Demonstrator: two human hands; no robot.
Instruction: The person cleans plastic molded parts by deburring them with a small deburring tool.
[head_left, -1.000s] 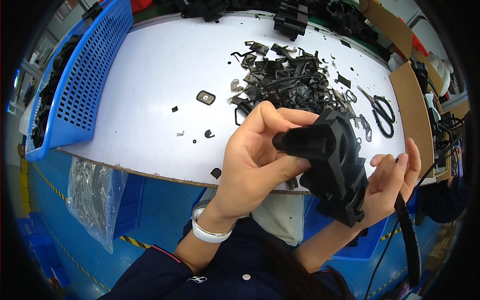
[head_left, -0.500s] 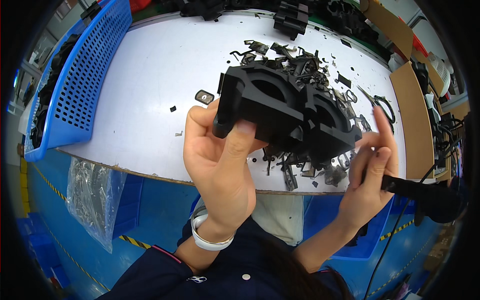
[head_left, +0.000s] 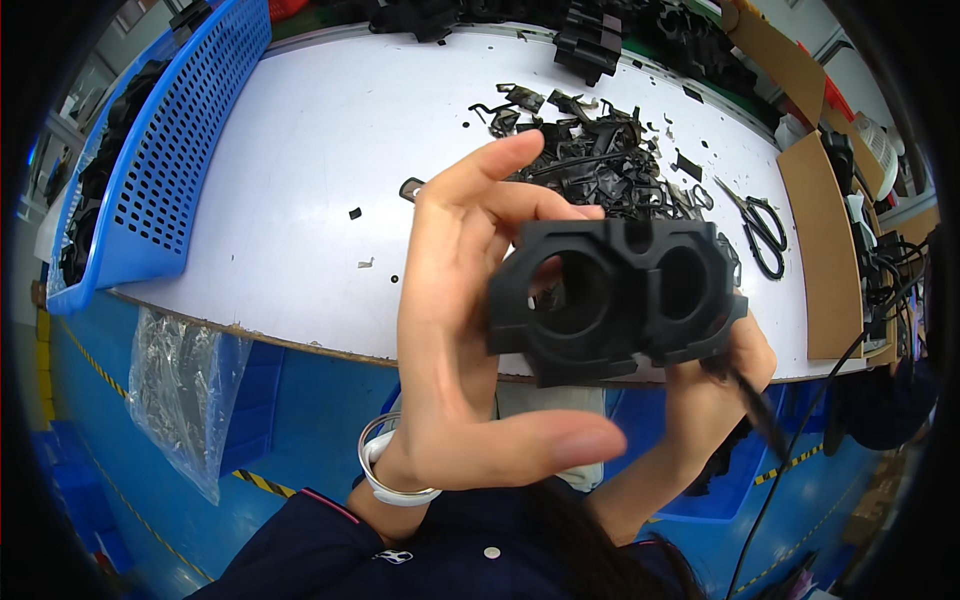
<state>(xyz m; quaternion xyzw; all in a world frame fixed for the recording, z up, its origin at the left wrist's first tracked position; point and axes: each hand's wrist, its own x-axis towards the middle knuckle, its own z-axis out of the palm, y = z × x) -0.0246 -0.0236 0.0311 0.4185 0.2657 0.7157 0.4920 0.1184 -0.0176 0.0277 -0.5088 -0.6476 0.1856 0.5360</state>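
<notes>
I've got a matte black moulded part, blocky with two round bores side by side (head_left: 630, 300), up in the air over the table edge, just off centre at 3 o'clock. Bores face me, left one looks wider; skin shows through it. Semicircular notch at 12 between them, stepped, angular outline, dull finish.

Left hand (head_left: 445, 300) sits at the part's 9 o'clock, spread open, thumb well off it; I can't tell if the fingertips touch. Right hand (head_left: 752, 355) at its 4 o'clock, closed on that end, most fingers hidden behind. Slim black strip (head_left: 762, 415) runs down from there, blurred.

At 12 beyond the part: tangled heap of thin, shiny black scraps (head_left: 595, 165). At 2: black-handled metal scissors (head_left: 748, 208) on the smooth white tabletop (head_left: 300, 200). At 10: blue perforated plastic basket (head_left: 175, 190).
</notes>
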